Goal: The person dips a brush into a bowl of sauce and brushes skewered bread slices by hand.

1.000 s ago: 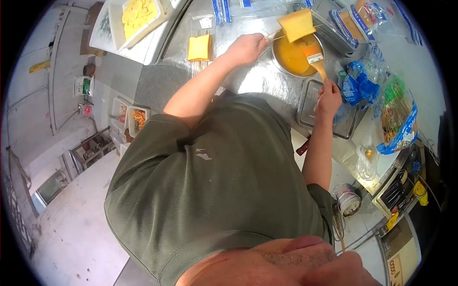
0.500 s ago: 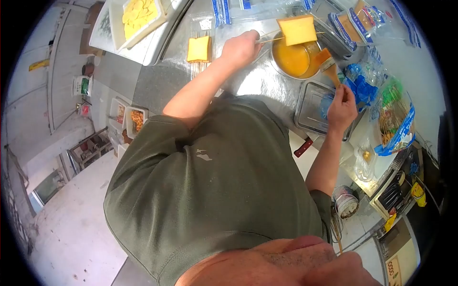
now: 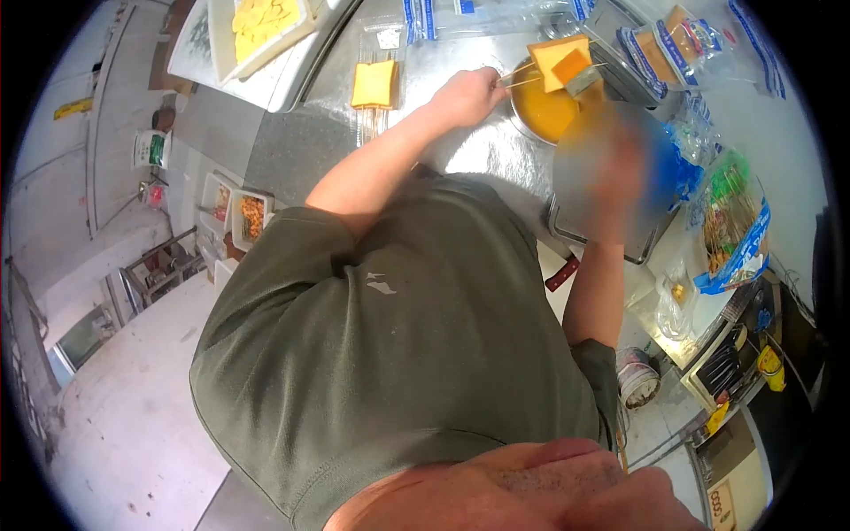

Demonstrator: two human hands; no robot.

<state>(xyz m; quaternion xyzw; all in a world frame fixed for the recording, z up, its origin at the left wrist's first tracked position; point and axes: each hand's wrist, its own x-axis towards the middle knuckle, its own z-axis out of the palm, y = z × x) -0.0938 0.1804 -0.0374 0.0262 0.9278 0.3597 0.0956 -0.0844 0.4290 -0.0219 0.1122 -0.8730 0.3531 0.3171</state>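
My left hand (image 3: 471, 96) is closed on thin wooden skewers that run through a yellow slice of bread (image 3: 551, 64). This slice hangs over a metal pot (image 3: 521, 124) of orange-yellow liquid (image 3: 544, 108). On the slice's face lies the brush (image 3: 574, 69), bristles against the bread. My right hand (image 3: 620, 173) is smeared by a round blur, beside the pot, so its fingers and the brush handle cannot be made out. Another skewered bread slice (image 3: 374, 84) rests on clear plastic to the left.
A white tub of yellow slices (image 3: 266, 26) stands at upper left. Bagged bread (image 3: 660, 49), blue plastic (image 3: 686, 168) and a bag of skewers (image 3: 730, 221) lie to the right. Below the pot is a metal tray (image 3: 567, 226), near a red knife handle (image 3: 562, 273).
The brush has moved from beside the pot's right edge up onto the hanging bread slice. My right hand has shifted left and become blurred; my left hand has moved slightly right.
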